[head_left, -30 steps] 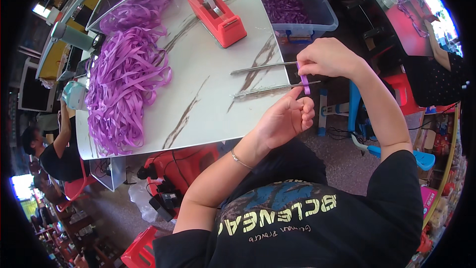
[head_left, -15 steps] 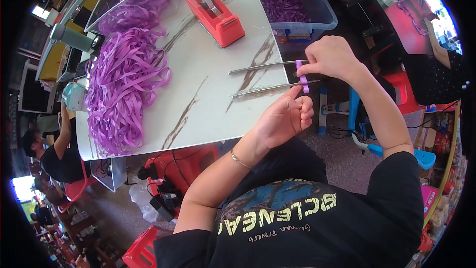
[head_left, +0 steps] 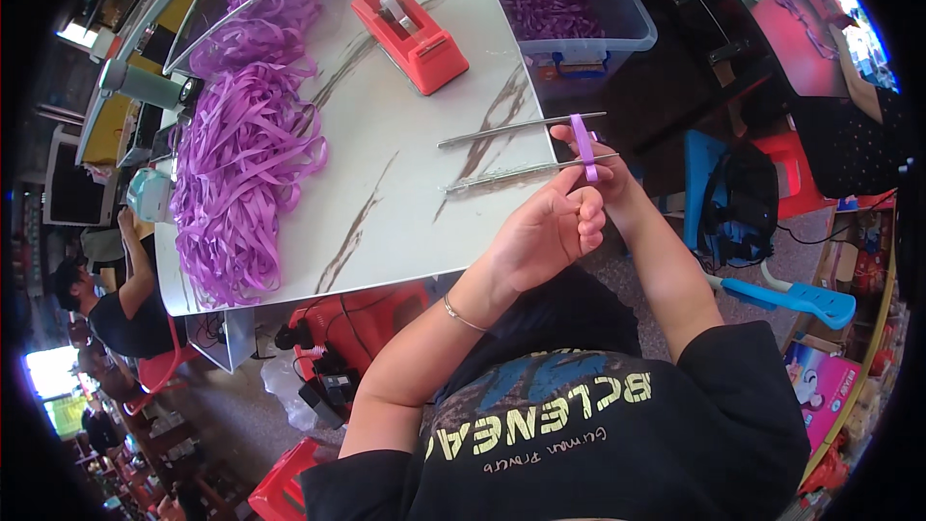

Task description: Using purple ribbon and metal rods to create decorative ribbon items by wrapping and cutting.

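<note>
A short purple ribbon strip [head_left: 582,143] is looped across two thin metal rods [head_left: 516,125], which lie side by side at the right edge of the white marble table [head_left: 386,203]. My left hand [head_left: 542,234] pinches the strip's lower end by the nearer rod. My right hand [head_left: 617,185] sits just behind it, mostly hidden, its fingertips on the same strip.
A big heap of purple ribbon strips [head_left: 241,164] covers the table's left side. A red tape dispenser [head_left: 410,34] stands at the back, next to a clear plastic bin [head_left: 617,14] holding more strips. A blue stool [head_left: 733,193] is on my right. Another person [head_left: 111,294] sits far left.
My right hand has dropped from above the far rod to just behind my left hand. The strip now spans both rods, with both hands close together on it.
</note>
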The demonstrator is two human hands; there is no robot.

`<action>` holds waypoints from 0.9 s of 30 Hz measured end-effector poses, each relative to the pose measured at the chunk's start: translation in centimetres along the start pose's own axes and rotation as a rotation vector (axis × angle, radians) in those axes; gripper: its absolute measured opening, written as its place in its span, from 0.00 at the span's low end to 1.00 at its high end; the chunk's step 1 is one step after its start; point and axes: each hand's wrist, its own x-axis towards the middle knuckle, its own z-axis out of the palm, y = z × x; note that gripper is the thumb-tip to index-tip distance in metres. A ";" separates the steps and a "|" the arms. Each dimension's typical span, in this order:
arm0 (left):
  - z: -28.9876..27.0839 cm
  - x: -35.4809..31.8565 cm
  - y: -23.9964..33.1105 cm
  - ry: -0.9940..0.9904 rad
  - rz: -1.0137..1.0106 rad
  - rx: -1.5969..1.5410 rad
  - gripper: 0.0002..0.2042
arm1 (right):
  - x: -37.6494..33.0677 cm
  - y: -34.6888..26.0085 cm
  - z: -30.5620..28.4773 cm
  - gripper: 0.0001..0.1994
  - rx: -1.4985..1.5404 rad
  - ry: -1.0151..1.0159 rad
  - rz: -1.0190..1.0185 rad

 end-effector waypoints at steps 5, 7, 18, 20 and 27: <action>0.2 0.1 0.0 0.009 0.009 0.038 0.19 | 0.8 0.3 -1.3 0.17 0.056 -0.089 0.027; 0.4 0.1 0.0 0.052 0.011 0.086 0.25 | 1.3 0.2 -1.2 0.14 0.070 -0.148 0.041; 0.4 -0.1 0.0 0.067 0.020 0.035 0.22 | 0.0 -0.8 1.9 0.10 -0.311 0.182 -0.027; 0.5 0.0 0.0 0.069 0.016 0.039 0.22 | -0.3 -1.0 2.3 0.09 -0.387 0.336 -0.044; 0.5 -0.1 0.1 0.074 0.012 0.031 0.23 | -1.0 -3.6 5.3 0.08 -0.516 0.416 0.109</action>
